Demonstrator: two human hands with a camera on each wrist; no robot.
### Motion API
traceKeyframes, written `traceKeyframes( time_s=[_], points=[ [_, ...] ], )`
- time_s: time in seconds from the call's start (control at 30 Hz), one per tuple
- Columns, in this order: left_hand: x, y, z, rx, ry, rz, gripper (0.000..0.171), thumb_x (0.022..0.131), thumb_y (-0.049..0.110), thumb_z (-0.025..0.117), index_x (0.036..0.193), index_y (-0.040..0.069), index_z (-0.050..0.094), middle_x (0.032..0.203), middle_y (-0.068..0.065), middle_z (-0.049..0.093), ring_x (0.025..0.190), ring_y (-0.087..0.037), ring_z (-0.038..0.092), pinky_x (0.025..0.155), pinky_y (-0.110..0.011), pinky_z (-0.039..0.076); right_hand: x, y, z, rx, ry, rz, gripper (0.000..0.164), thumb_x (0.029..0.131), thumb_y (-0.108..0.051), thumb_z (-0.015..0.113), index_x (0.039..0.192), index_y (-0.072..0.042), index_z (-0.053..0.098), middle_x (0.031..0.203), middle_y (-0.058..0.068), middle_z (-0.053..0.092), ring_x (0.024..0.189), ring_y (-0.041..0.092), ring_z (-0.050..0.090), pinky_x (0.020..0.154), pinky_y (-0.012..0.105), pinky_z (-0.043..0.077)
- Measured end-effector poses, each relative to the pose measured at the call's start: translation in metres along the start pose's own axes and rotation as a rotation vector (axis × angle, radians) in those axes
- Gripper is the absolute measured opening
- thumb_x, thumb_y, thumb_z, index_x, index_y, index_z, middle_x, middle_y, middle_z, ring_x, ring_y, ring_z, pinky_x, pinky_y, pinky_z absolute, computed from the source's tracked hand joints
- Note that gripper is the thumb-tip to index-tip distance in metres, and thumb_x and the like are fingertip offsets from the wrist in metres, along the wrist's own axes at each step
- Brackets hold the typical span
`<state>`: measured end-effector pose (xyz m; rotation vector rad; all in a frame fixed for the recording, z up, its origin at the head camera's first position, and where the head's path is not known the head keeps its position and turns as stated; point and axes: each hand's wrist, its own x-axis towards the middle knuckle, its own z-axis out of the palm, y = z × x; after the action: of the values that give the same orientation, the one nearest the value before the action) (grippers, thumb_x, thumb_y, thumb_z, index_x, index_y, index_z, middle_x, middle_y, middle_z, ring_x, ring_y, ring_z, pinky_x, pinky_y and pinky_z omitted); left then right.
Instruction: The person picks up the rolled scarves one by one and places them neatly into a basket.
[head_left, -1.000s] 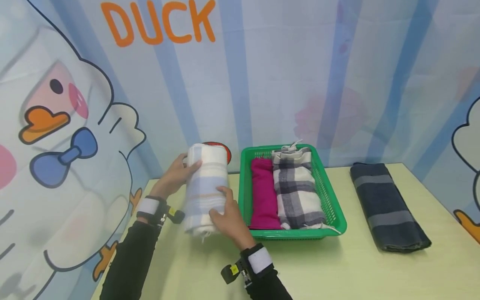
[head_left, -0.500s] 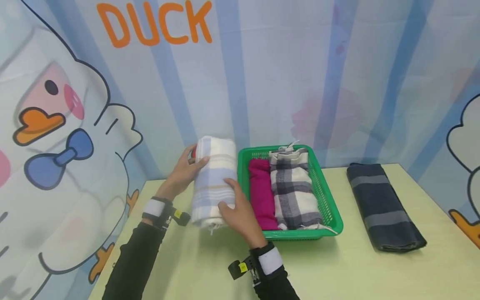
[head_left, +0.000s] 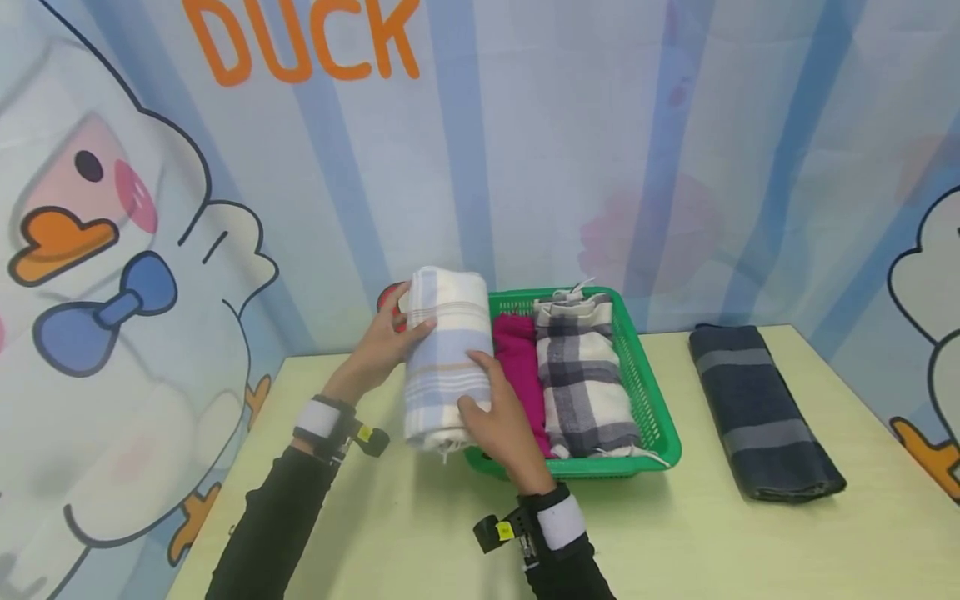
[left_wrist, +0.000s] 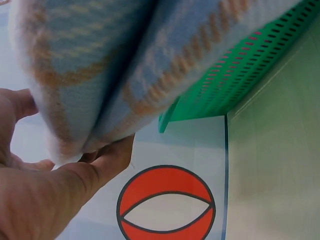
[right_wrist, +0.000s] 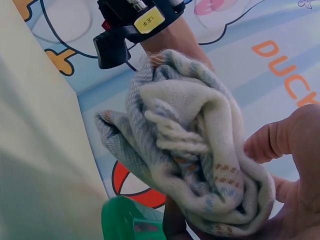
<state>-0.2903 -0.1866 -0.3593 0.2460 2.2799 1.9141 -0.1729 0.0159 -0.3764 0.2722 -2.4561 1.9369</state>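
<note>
A folded white and light-blue striped scarf (head_left: 448, 350) is held up between both hands, above the left rim of a green plastic basket (head_left: 660, 417). My left hand (head_left: 378, 346) grips its left side near the far end. On the right side, nearer the front, my right hand (head_left: 506, 421) grips it. The right wrist view shows the rolled end of the scarf (right_wrist: 195, 145) with its knotted fringe. Inside the basket lie a magenta folded cloth (head_left: 517, 358), partly hidden by the scarf, and a black and white checked scarf (head_left: 585, 375).
A dark navy folded cloth (head_left: 761, 412) with grey stripes lies on the pale yellow table (head_left: 420, 533), right of the basket. A printed duck backdrop (head_left: 540, 150) stands behind the table.
Both hands have carried the striped scarf to the right, from beside the basket to above its left rim. The basket and the other cloths stay in place.
</note>
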Motion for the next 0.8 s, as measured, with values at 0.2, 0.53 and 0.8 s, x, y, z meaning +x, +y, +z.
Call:
traceKeyframes(
  time_s=[0.2,0.53,0.8],
  points=[
    [0.0,0.0,0.01,0.02,-0.052,-0.014,0.087,0.091,0.033,0.069,0.153,0.044,0.008,0.15,-0.017,0.033,0.124,-0.037,0.053,0.089,-0.046,0.056,-0.002,0.002,-0.009,-0.02,0.017,0.023,0.061,0.09,-0.016,0.052,0.146,-0.032,0.036,0.143,0.013,0.047,0.111,0.028,0.053,0.094,0.046,0.044],
    [-0.002,0.001,0.029,-0.009,-0.146,-0.025,0.096,0.089,0.026,0.072,0.153,0.046,0.003,0.156,-0.014,0.026,0.136,-0.037,0.044,0.094,-0.05,0.053,-0.005,0.011,-0.027,-0.023,0.027,0.061,0.059,0.093,-0.017,0.05,0.147,-0.035,0.036,0.141,0.016,0.048,0.1,0.029,0.057,0.085,0.042,0.045],
    [-0.004,0.0,0.043,0.033,-0.196,-0.016,0.103,0.084,0.029,0.077,0.153,0.045,0.002,0.162,-0.004,0.017,0.137,-0.036,0.044,0.089,-0.048,0.056,-0.006,0.016,-0.039,-0.016,0.036,0.124,0.058,0.095,-0.02,0.048,0.146,-0.042,0.033,0.15,0.011,0.04,0.104,0.03,0.055,0.081,0.039,0.044]
  ],
)
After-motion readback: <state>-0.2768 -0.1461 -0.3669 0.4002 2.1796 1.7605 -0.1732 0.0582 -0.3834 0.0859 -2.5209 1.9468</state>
